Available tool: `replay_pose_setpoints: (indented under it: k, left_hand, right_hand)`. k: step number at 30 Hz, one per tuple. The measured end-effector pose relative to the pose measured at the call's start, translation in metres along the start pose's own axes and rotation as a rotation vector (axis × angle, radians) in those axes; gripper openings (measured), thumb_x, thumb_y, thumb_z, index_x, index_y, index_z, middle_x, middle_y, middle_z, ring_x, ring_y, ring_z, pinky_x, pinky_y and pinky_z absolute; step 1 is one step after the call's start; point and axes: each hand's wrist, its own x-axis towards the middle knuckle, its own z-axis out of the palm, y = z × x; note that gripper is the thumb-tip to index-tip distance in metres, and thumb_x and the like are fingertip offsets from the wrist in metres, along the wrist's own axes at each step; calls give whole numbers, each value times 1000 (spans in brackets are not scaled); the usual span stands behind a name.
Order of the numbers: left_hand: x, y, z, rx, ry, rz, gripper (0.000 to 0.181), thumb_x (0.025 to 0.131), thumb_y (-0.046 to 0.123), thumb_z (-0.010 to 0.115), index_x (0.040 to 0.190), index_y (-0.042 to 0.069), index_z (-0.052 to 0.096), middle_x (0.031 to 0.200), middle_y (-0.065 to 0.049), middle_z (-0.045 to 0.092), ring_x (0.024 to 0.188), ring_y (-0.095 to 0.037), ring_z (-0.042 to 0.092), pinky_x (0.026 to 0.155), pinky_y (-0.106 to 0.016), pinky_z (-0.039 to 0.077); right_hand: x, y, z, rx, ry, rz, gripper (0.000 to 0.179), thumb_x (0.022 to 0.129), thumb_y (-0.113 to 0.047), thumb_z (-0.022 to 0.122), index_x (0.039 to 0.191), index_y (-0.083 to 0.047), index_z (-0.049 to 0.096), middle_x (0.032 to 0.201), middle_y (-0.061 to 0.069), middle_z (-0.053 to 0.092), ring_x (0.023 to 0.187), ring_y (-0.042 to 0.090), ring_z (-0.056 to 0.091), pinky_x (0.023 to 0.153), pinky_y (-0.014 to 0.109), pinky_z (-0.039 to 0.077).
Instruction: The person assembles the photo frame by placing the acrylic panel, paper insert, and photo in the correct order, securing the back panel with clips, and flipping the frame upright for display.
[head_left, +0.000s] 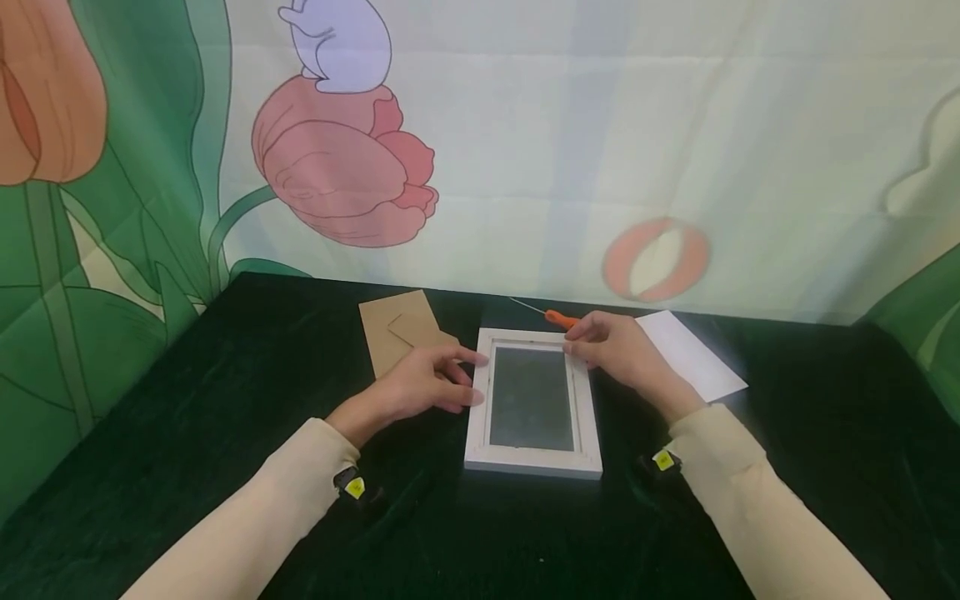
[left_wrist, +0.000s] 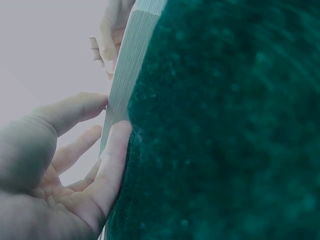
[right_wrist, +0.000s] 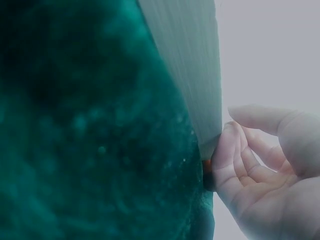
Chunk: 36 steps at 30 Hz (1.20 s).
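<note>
In the head view a white picture frame point(head_left: 534, 458) lies flat on the dark green cloth, its recessed back facing up around a dark panel point(head_left: 531, 398). My left hand point(head_left: 420, 379) holds its left side, thumb and fingertips at the edge. At the far right corner, my right hand point(head_left: 618, 354) pinches the rim between thumb and curled fingers. The left wrist view shows the frame's side edge point(left_wrist: 125, 70) against the left hand point(left_wrist: 65, 175). In the right wrist view the frame's edge point(right_wrist: 192, 65) meets the right hand's fingertips point(right_wrist: 227, 137).
A brown backing board point(head_left: 393, 321) with a stand flap lies left of the frame, partly behind my left hand. An orange-handled screwdriver point(head_left: 560, 319) lies beyond the frame. White paper point(head_left: 693, 358) is at the right. A printed curtain point(head_left: 510, 167) hangs along the table's back edge.
</note>
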Motion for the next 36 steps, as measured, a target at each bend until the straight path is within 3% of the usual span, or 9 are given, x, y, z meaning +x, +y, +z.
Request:
replay_pose_setpoints:
  k: [36]
  left_hand:
    - [2, 1, 0, -5, -4, 3, 53, 94, 12, 82, 143, 3, 63, 111, -16, 67, 97, -30, 70, 85, -40, 64]
  right_hand:
    - [2, 2, -2, 2, -10, 9, 26, 100, -21, 75, 121, -6, 71, 115, 14, 73, 94, 30, 68, 91, 44, 61]
